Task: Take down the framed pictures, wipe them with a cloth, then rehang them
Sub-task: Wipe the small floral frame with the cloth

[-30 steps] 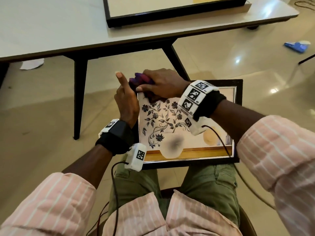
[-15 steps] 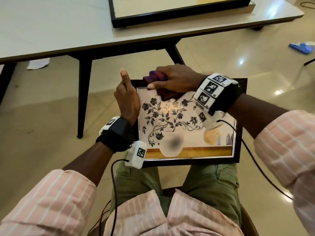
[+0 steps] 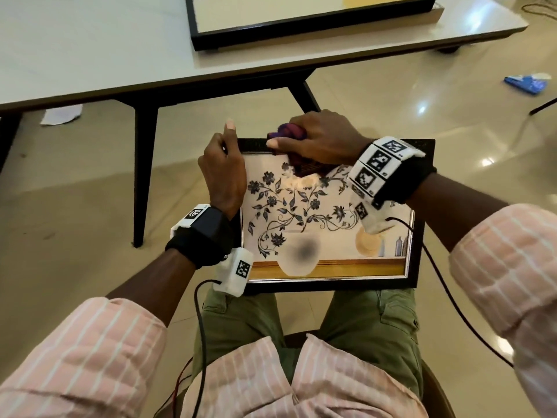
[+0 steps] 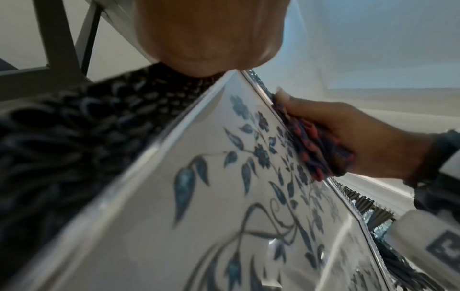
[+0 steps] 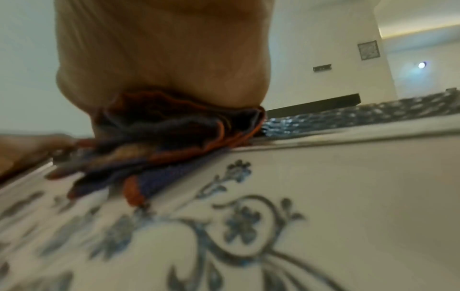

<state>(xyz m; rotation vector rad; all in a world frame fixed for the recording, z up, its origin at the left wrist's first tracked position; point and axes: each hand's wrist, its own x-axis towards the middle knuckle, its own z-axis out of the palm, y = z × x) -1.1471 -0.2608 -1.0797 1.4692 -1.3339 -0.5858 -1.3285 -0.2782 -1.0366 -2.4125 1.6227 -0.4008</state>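
A black-framed picture (image 3: 417,267) with a blue flower drawing lies on my lap, its glass (image 4: 224,226) facing up. My left hand (image 3: 223,173) grips the frame's far left corner, thumb up along the edge. My right hand (image 3: 316,140) holds a bunched purple and orange cloth (image 3: 289,132) and presses it on the glass by the top edge, seen also as the cloth (image 5: 161,141) under the palm and the cloth (image 4: 313,149) against the top rail. A second, larger black-framed picture (image 3: 301,28) lies flat on the table.
A white table (image 3: 90,55) with dark legs stands just beyond my knees. A white scrap (image 3: 61,114) lies on the floor under it, and a blue object (image 3: 526,82) on the floor at far right. Wrist-camera cables hang by my legs.
My right hand with the cloth has slid rightward along the top of the glass, away from the left corner. The left hand keeps its grip on the frame.
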